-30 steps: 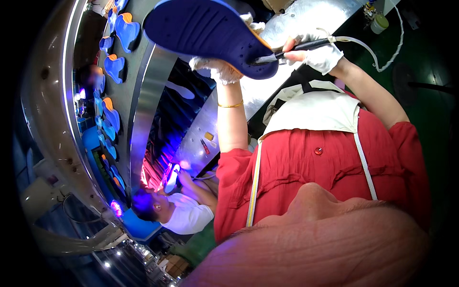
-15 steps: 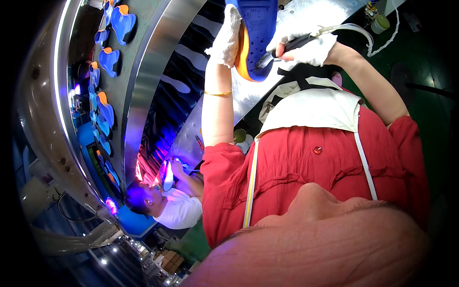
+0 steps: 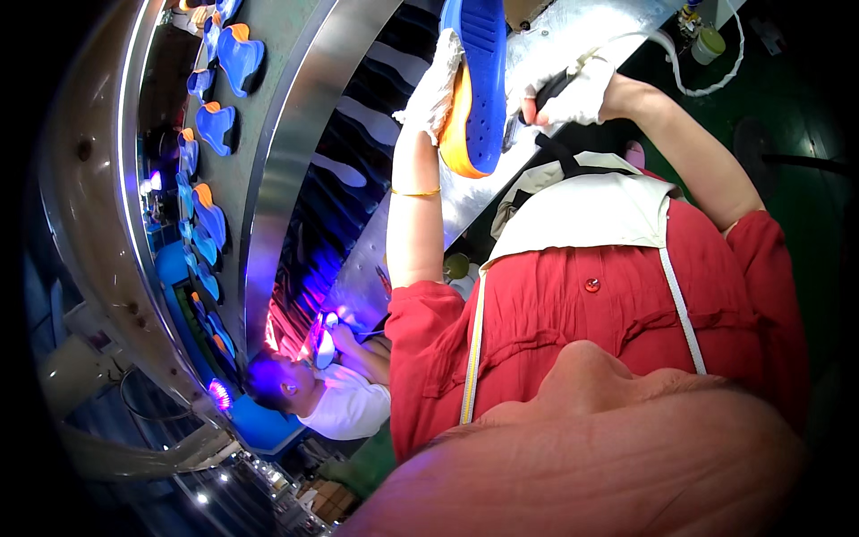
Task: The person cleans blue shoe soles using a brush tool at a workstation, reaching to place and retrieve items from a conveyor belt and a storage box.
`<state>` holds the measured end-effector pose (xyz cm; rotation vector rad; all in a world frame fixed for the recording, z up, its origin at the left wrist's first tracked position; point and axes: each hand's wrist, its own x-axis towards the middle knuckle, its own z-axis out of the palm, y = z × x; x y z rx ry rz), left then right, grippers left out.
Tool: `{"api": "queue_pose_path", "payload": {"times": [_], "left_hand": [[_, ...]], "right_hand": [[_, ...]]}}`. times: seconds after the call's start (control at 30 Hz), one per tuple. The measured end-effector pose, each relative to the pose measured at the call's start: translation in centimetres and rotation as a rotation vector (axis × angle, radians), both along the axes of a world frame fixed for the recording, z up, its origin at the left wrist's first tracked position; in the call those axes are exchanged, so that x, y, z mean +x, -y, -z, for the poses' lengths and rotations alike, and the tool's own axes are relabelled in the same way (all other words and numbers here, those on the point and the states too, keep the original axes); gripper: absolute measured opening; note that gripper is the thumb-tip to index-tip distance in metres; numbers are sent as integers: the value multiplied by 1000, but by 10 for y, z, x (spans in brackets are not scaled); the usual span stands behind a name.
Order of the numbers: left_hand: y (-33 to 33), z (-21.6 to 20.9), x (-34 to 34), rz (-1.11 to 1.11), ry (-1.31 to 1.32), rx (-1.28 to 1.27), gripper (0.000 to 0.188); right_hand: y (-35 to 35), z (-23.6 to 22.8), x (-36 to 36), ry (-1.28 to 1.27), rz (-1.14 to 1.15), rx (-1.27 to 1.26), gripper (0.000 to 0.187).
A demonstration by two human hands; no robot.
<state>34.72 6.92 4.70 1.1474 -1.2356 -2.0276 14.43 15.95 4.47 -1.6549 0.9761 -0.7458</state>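
Head view: one moment, top centre of frame.
Sole: blue shoe sole [image 3: 479, 80] with orange edge, seen nearly edge-on, upright, top cut off by frame.
Left hand: white-gloved left hand [image 3: 436, 89] wrapped around sole's left side, gripping it.
Right hand: gloved right hand [image 3: 573, 94] closed on a dark tool [image 3: 548, 89], tip just beside sole; tip hard to make out.
Background: more blue-orange soles [image 3: 237, 54] on curved metal conveyor [image 3: 295, 161], upper left.
Container: small pale tub [image 3: 707, 43], upper right; label unreadable.
Co-worker: person in white [image 3: 344, 403], lower left, under violet light.
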Motion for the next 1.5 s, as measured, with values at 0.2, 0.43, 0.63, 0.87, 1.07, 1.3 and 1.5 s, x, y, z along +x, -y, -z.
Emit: {"api": "queue_pose_path", "payload": {"times": [0.2, 0.43, 0.63, 0.87, 1.07, 1.3, 1.5], "left_hand": [[-1, 8, 5, -1, -106, -1, 69], [-3, -8, 23, -241, -461, -180, 90], [-22, 15, 31, -77, -773, 255, 73], [-60, 66, -2, -149, -1009, 399, 53], [-72, 41, -34, -289, -744, 313, 63], [-74, 37, -30, -274, -725, 136, 68], [-59, 48, -24, -291, -696, 32, 72]], "right_hand": [[11, 4, -11, -63, 89, -86, 12], [4, -8, -27, 214, 173, -32, 20], [-11, 4, -21, 394, 356, -40, 22], [-3, 21, -15, 426, 550, -97, 16], [6, 18, -3, 194, 504, -558, 15], [-11, 14, 2, 293, 550, -346, 20], [-30, 21, 21, 224, 375, -565, 17]]}}
